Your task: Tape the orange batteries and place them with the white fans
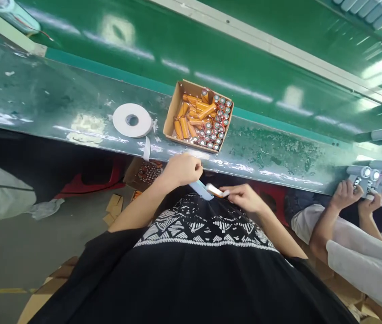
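**Two hands with orange battery cell, held low over the person's lap**

White tape roll point(132, 120); cardboard tray point(172, 108) of orange cells point(184, 128) on green bench point(271, 153). Left hand point(182, 170), grip unclear, just beside pale blue strip point(200, 190); right hand point(243, 198) pinches orange battery cell point(214, 190); hands apart. Far right: co-worker's hands point(346, 194) at grey cells point(362, 171).

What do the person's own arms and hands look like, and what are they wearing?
Both arms are bare below short black sleeves, with no gloves on the left hand or the right hand. The black top carries a white patterned band across the chest.
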Demonstrator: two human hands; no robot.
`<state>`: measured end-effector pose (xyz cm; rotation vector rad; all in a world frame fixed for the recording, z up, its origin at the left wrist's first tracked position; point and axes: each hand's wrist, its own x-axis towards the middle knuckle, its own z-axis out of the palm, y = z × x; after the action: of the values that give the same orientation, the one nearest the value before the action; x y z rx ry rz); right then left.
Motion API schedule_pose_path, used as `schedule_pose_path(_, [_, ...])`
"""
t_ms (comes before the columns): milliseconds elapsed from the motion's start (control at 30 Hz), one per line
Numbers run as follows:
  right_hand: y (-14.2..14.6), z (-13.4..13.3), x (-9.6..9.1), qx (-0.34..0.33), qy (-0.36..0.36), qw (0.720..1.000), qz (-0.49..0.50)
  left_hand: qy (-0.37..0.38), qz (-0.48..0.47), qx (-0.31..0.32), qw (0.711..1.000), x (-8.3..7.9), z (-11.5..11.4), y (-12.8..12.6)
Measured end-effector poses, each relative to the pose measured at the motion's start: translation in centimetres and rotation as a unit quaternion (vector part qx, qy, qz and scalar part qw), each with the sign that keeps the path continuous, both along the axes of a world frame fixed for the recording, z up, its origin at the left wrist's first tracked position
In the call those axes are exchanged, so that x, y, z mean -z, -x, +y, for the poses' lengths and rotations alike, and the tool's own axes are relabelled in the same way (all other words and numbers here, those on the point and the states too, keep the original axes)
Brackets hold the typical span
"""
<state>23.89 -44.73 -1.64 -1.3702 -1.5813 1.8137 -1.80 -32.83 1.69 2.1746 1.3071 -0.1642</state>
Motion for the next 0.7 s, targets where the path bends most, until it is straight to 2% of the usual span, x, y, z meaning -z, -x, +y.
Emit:
schedule_pose_path(67, [0.0,-0.7,0.4,-0.037,-0.025,0.999,0.015,-0.034,-0.02,-0.009,0.999,0.2,0.4,0.6])
schedule_pose_path(133, [0.4,-1.2,0.6,-0.031,-0.047,0.998,0.023,-0.054,-0.042,0.003,0.998,0.4,0.4,0.8])
schedule_pose_path(233, [1.2,-1.3,1.0,0.049,-0.087,0.995,0.019,-0.052,-0.076,0.014,0.996,1.3,0.1,0.5])
schedule_pose_path(400, [2.6,0.1,2.7,0.127,-0.168,0.978,-0.002,-0.075,-0.162,0.028,0.984,2.6,0.0,0.4])
schedule_pose_path(467, [2.5,0.5,3.7,0.171,-0.163,0.971,-0.03,-0.072,-0.208,0.007,0.976,2.5,0.1,1.4])
schedule_pose_path(533, [1.9,0.4,4.6,0.182,-0.144,0.971,-0.06,-0.046,-0.256,-0.04,0.965,2.3,0.1,3.1])
schedule_pose_path(700, [0.3,-0.3,6.9,0.095,-0.069,0.989,-0.093,0.065,-0.314,-0.135,0.938,2.7,-0.5,7.5])
